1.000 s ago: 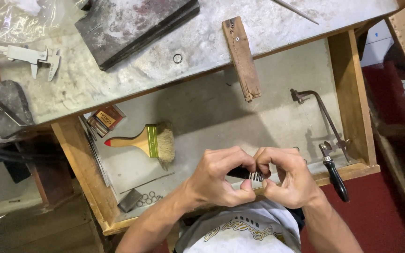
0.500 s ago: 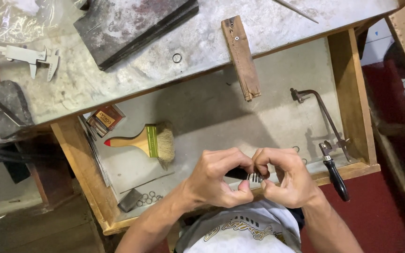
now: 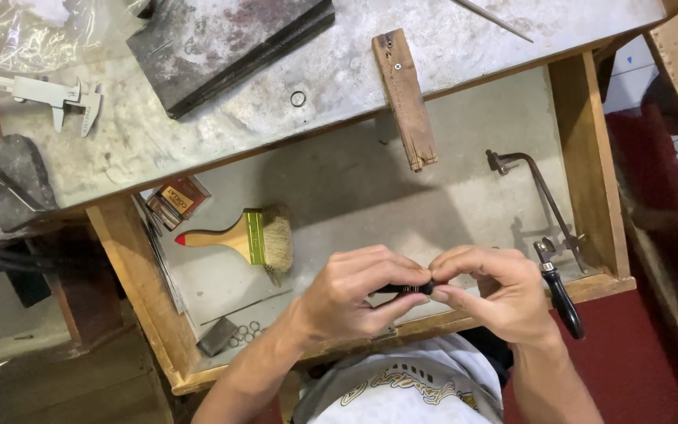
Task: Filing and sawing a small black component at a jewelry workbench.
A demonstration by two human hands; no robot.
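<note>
My left hand (image 3: 359, 292) and my right hand (image 3: 492, 290) meet over the open drawer's front edge, fingertips pinched together on a small dark tool (image 3: 406, 289) held level between them. Most of the tool is hidden by my fingers; only a short black stretch shows. Both hands hover just above the drawer's wooden front rail (image 3: 590, 286). Earlier a small metal piece showed between the fingertips; it is hidden in this view.
In the drawer lie a flat paintbrush (image 3: 245, 238), a jeweller's saw (image 3: 547, 235) with a black handle, small rings (image 3: 245, 332) and a small box (image 3: 176, 200). On the bench top sit a wooden bench pin (image 3: 404, 98), a dark slab (image 3: 229, 39), a caliper (image 3: 41, 94) and a loose ring (image 3: 298, 98).
The hands have turned the held piece: the small metal part seen upright between the fingertips is out of sight, and a dark tool lies level between them. The hands stayed in place.
</note>
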